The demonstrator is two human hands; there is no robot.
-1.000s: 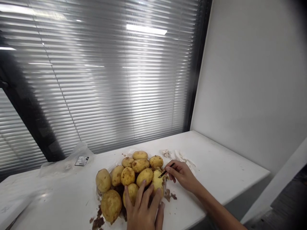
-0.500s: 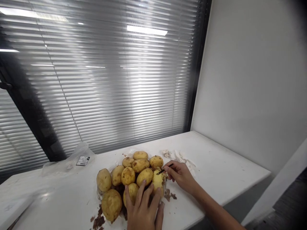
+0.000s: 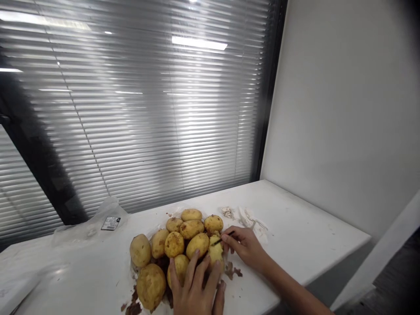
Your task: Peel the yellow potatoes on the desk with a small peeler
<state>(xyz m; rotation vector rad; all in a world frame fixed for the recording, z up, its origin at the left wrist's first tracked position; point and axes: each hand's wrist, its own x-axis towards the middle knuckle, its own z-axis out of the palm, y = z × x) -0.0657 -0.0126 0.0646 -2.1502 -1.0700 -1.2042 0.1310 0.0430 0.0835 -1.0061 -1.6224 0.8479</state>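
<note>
Several yellow potatoes point(image 3: 192, 229) lie in a pile on clear plastic on the white table. At the pile's right side a partly peeled potato point(image 3: 215, 253) shows pale flesh. My left hand point(image 3: 197, 286) lies over the front of the pile, fingers spread, touching a front potato point(image 3: 181, 266) and the lower end of the peeled one. My right hand point(image 3: 244, 247) pinches a thin dark tool point(image 3: 226, 236), its tip at the pale flesh. Whether the tool has a blade is too small to tell.
Brown peel scraps point(image 3: 233, 271) lie right of the pile and more peelings point(image 3: 134, 305) at its front left. Crumpled tissue point(image 3: 251, 221) lies behind my right hand. A clear bag with a label point(image 3: 110, 223) sits at the left, near the window blinds point(image 3: 147, 109).
My right hand and the tool have shifted slightly down and left over the peeled potato. The left hand stays in nearly the same place. The view has moved slightly.
</note>
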